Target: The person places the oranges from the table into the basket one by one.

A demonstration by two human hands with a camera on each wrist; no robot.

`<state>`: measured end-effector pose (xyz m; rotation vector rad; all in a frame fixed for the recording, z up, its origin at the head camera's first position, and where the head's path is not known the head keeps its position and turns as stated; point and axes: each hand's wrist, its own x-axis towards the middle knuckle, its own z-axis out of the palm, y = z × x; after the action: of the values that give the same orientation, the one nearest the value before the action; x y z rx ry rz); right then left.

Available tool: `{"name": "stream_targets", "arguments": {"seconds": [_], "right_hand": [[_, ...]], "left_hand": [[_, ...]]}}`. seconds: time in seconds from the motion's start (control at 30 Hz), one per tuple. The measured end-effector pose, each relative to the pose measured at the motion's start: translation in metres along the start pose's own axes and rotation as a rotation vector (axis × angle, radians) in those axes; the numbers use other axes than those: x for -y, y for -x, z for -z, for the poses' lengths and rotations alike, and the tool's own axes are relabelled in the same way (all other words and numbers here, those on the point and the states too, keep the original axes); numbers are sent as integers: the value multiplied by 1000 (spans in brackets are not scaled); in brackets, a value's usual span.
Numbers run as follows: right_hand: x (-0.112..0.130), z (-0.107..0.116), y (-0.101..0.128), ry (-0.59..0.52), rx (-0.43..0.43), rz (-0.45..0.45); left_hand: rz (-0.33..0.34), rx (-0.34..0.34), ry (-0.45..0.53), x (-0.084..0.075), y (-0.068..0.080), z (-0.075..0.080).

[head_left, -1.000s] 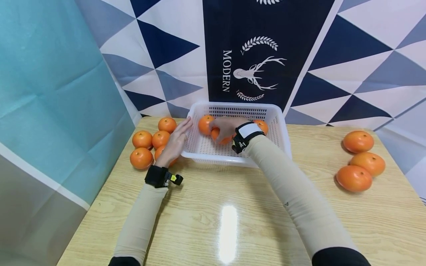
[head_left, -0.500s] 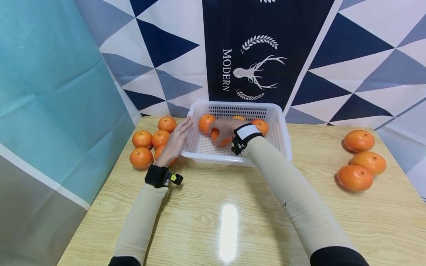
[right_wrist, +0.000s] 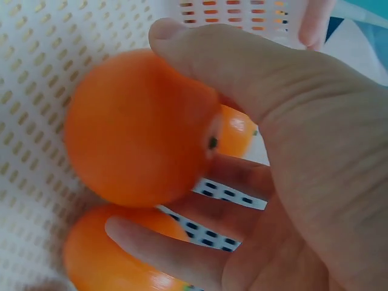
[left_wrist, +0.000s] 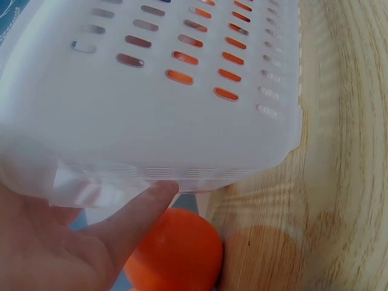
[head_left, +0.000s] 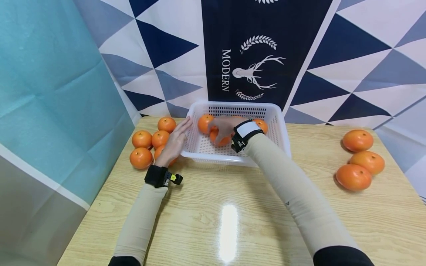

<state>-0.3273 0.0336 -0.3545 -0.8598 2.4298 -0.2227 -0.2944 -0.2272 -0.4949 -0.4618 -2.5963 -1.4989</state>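
Inside a white slotted plastic basket (head_left: pixel 216 159), my right hand (head_left: pixel 224 127) grips an orange (head_left: pixel 219 139). The right wrist view has the thumb over this orange (right_wrist: pixel 139 130), with fingers reaching round its far side and one finger across a second orange (right_wrist: pixel 115 254) beside it. Another orange (head_left: pixel 205 123) sits in the basket's left end, and one more (head_left: pixel 261 125) shows beyond the right wrist. My left hand (head_left: pixel 176 142) holds the basket's left rim, fingers along the top. Its thumb (left_wrist: pixel 136 218) lies against the outer wall in the left wrist view.
Several oranges (head_left: pixel 141 158) cluster on the table left of the basket, partly behind the left hand. Three larger orange fruits (head_left: pixel 354 177) stand at the table's right side. A patterned cloth backdrop (head_left: pixel 179 85) rises right behind the basket. The wooden table (head_left: pixel 199 214) stretches in front.
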Motion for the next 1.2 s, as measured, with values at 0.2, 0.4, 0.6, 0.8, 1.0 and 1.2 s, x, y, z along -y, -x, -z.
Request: {"name": "stream_targets", "arguments": {"seconds": [0.2,0.4,0.6,0.8,1.0,1.2], "right_hand": [[10,21,14,81,-50,54],[10,33,24,60,-52,6],[-1,36,28,34,-58,-15],[-13,40,39,15,-88,-52],[-31,41,56,43,-103,-40],[-57,42,74,87,-127,-57]], "left_hand": [[3,0,12,-4,2,1],[-17,1,-1,-9,5,1],[-15,1,-8,-13,7,1],[-13,-7,2,-14,8,0],[-24,-7,3,-12,8,-1],[-25,-8,-13,-12,7,0]]}}
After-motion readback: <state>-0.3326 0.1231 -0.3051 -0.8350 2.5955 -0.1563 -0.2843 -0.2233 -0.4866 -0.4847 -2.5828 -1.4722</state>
